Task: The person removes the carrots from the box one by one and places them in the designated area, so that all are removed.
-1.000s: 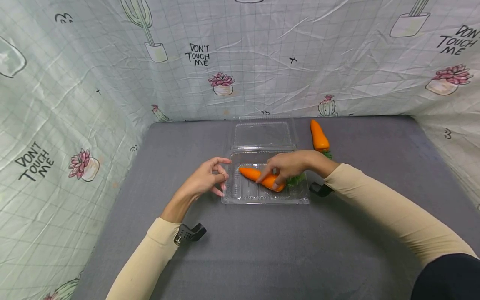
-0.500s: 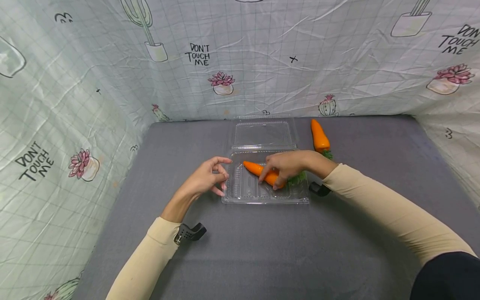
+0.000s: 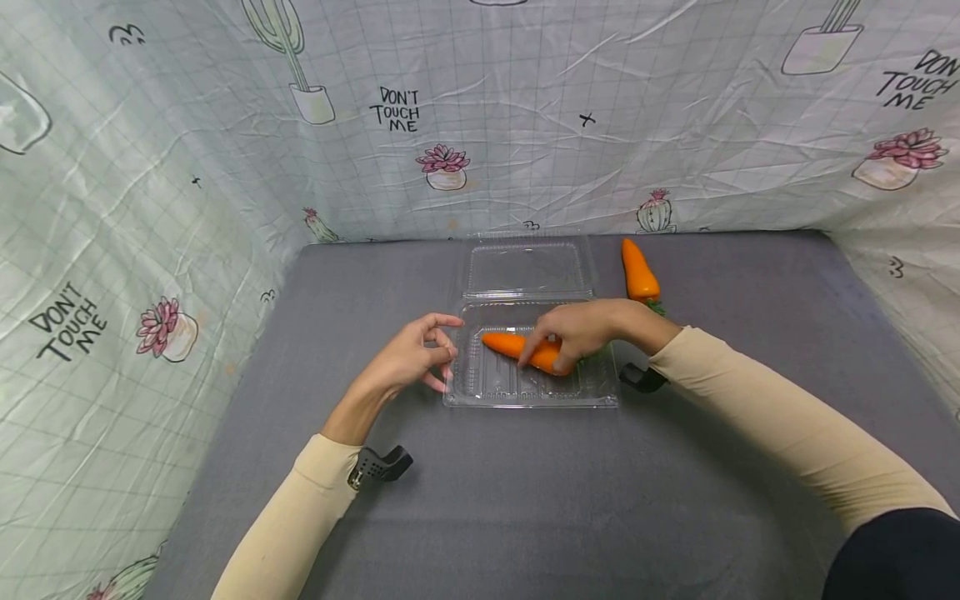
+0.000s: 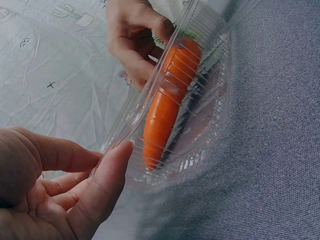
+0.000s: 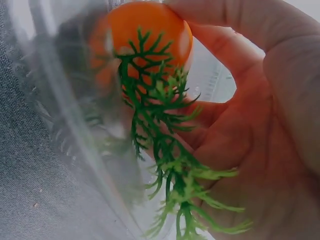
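Observation:
My right hand (image 3: 577,327) grips an orange carrot (image 3: 501,342) near its thick end, fingers and thumb on either side. That carrot lies slantwise inside the base of a clear plastic clamshell container (image 3: 525,406), tip toward the left. Its green leafy top (image 5: 165,150) hangs below the palm in the right wrist view and is mostly hidden in the head view. With thumb and forefinger, my left hand (image 3: 408,357) pinches the container's left rim. Through the clear wall, the carrot (image 4: 162,120) shows at full length in the left wrist view.
The container's clear lid (image 3: 528,268) lies folded back behind the base. A second carrot (image 3: 639,271) rests on the grey cloth (image 3: 487,500) at the back right, beyond my right wrist. A printed curtain (image 3: 517,125) encloses the back and sides.
The carrot's tip has swung away from me, then back toward me, in my right hand's grip. More of its leafy top is now covered. The left hand and container stay put.

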The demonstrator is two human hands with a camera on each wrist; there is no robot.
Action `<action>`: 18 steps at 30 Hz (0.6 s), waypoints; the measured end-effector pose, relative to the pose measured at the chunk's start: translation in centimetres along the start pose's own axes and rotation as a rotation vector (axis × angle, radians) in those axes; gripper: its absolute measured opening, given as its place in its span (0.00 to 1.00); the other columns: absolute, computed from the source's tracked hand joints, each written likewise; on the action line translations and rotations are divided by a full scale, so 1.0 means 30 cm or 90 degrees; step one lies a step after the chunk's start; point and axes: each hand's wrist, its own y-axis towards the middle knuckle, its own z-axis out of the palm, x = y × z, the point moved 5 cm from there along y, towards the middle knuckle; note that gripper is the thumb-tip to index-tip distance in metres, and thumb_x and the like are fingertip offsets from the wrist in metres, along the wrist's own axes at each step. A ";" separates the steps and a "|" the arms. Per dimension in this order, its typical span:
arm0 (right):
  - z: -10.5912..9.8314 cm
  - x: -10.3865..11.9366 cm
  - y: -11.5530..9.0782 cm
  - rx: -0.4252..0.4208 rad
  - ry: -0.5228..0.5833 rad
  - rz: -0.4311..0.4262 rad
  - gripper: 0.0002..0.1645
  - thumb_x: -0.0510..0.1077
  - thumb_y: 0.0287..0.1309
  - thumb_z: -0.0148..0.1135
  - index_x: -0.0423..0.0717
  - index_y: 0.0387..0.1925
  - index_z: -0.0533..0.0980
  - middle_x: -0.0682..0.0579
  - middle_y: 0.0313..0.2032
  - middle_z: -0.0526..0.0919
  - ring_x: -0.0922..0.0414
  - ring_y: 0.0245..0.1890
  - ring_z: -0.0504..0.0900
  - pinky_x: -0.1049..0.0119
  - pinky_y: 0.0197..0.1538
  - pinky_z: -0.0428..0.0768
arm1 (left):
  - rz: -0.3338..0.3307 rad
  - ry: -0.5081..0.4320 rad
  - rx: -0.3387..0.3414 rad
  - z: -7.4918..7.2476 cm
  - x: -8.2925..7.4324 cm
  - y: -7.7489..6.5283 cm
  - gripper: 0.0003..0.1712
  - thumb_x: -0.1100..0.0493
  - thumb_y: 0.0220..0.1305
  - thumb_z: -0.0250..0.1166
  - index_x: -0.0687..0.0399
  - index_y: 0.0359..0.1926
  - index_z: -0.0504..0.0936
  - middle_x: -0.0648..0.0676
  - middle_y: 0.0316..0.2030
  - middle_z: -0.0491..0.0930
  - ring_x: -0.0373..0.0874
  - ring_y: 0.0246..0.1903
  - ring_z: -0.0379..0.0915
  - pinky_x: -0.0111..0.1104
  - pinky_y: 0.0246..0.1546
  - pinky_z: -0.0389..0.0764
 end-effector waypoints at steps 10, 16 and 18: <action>0.008 -0.008 -0.001 -0.018 0.008 0.004 0.25 0.44 0.56 0.72 0.60 0.57 0.80 0.54 0.51 0.76 0.54 0.47 0.72 0.60 0.50 0.74 | -0.002 -0.006 -0.002 0.001 -0.003 -0.002 0.30 0.72 0.70 0.58 0.62 0.71 0.65 0.68 0.40 0.75 0.47 0.24 0.78 0.48 0.25 0.90; -0.002 -0.008 -0.004 -0.045 -0.021 -0.006 0.33 0.47 0.57 0.75 0.61 0.64 0.77 0.54 0.56 0.77 0.55 0.50 0.72 0.58 0.56 0.75 | -0.003 -0.006 0.000 0.000 -0.001 -0.002 0.30 0.72 0.70 0.58 0.62 0.71 0.65 0.67 0.40 0.75 0.48 0.24 0.78 0.48 0.25 0.90; -0.007 -0.006 -0.008 -0.047 -0.024 -0.002 0.35 0.48 0.57 0.75 0.62 0.66 0.76 0.54 0.55 0.77 0.56 0.49 0.72 0.59 0.53 0.75 | -0.003 -0.004 0.000 -0.001 0.000 -0.002 0.30 0.72 0.70 0.58 0.62 0.71 0.66 0.66 0.40 0.75 0.48 0.24 0.78 0.49 0.25 0.90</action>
